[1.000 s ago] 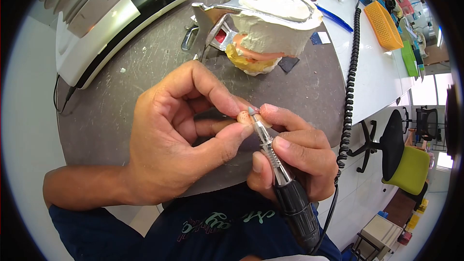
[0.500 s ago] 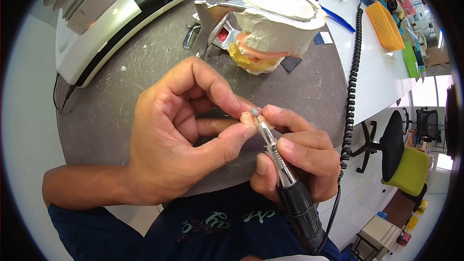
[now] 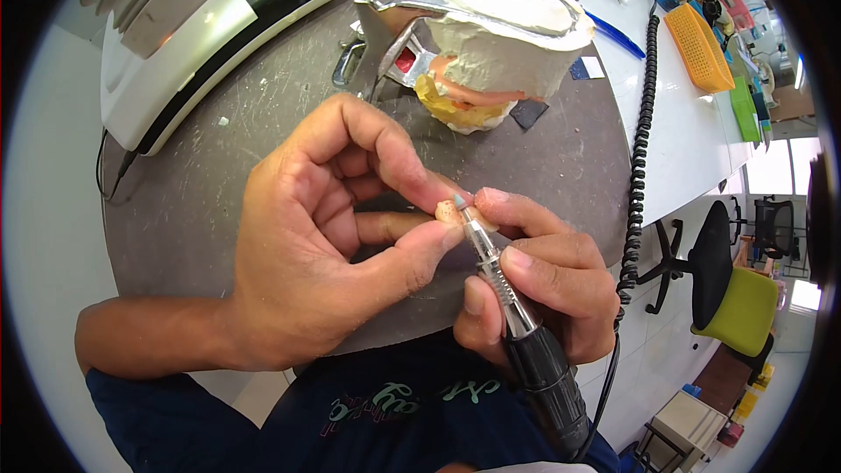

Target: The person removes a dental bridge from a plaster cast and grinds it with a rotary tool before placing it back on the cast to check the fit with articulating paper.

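Note:
Between thumb and index fingertips, my left hand pinches a small tooth-coloured dental crown with reddish specks. My right hand grips a rotary handpiece, silver at the front and black at the back, slanting up to the left. The handpiece's pale grey-green pointed tip is right at the crown. My right index fingertip rests beside the crown, close to the left fingers. Part of the crown is hidden behind the fingertips and the tip.
Beyond my hands stands a metal articulator with a plaster cast bearing yellow and pink material. A white-and-black machine occupies the left of the grey table. The handpiece's coiled cord runs down the right. A yellow basket sits farther right.
Both hands hold nearly the same pose, with the tip still at the crown. The surroundings have shifted very slightly in view.

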